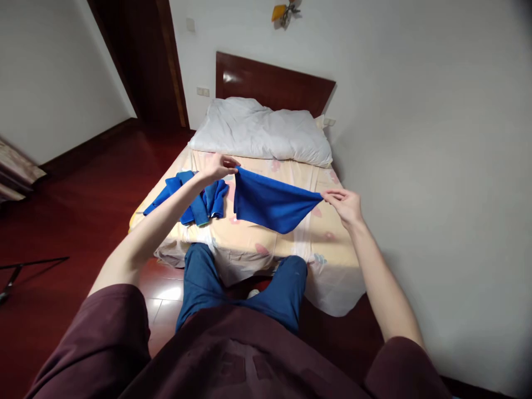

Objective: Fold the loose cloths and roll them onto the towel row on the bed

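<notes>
A blue cloth (272, 202) hangs stretched between my two hands above the bed. My left hand (219, 166) pinches its upper left corner, and my right hand (346, 205) pinches the corner at the right. The cloth's lower edge droops between them, its lowest point nearer the right side. Beyond my left forearm lies a loose pile of blue cloths (195, 202) on the bed, partly hidden by that arm. One of them shows a green edge.
The bed (332, 244) has a pale yellow flowered cover with a sheer layer over it. A grey-white quilt (266, 130) lies against the dark wooden headboard (274, 80). A white wall (449, 166) rises close on the right. Dark red floor (83, 177) stretches to the left.
</notes>
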Tool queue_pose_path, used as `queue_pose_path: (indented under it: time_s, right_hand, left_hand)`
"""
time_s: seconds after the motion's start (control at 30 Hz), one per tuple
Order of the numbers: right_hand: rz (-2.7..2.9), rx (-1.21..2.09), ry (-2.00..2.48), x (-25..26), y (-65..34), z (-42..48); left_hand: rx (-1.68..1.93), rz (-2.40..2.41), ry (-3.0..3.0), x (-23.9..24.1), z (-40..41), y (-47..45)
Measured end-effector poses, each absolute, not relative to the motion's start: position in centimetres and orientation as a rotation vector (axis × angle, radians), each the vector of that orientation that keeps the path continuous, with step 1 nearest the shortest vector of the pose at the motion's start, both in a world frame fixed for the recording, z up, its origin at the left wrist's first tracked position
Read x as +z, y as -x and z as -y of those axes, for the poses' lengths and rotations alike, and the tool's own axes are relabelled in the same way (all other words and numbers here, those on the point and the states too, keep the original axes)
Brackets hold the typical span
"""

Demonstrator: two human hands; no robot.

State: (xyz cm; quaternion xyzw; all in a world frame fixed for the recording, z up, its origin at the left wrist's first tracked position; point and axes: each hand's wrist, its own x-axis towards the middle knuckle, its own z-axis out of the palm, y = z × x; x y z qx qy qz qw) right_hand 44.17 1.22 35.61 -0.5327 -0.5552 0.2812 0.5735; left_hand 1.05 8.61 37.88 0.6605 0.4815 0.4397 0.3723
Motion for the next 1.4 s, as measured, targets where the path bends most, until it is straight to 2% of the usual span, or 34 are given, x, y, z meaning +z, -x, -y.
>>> queue_pose_path:
  time_s: [0.23,0.4,0.67,0.87,1.03,1.17,1.27,1.4]
  right_hand:
    - [1.218,0.928,1.430,31.9,-45.8,5.2]
    - [1.167,1.075,1.512,31.5,-47.6,8.0]
    - [1.042,1.139,1.513,30.0,-48.5,4.7]
    - [0.889,0.978,1.441,27.8,-45.3,-3.3]
    - [0.940,0.692,1.296,29.4,-43.9,-9.7]
    - [1.100,0.455,1.140,30.4,-44.3,-11.5]
    - [1.207,0.445,1.180,27.6,-44.6,-10.8]
    - [1.321,0.661,1.386,18.9,-43.6,-7.8]
  left_hand:
    - [0.881,-1.338,-2.030,36.5,-2.7,-0.5]
    - [0.631,-1.182,-1.931,35.9,0.9,0.6]
    - [0.552,-1.131,-1.846,33.3,-2.4,0.4]
    - [0.761,-1.329,-1.998,31.7,-9.0,-1.9]
    - [1.131,-1.388,-1.859,32.7,-15.3,-3.2]
    - [1.432,-1.339,-1.798,32.9,-17.2,-2.2]
    - [1.485,-1.305,-1.950,29.7,-16.2,-0.8]
    - [1.432,-1.267,-2.163,20.2,-12.3,0.5]
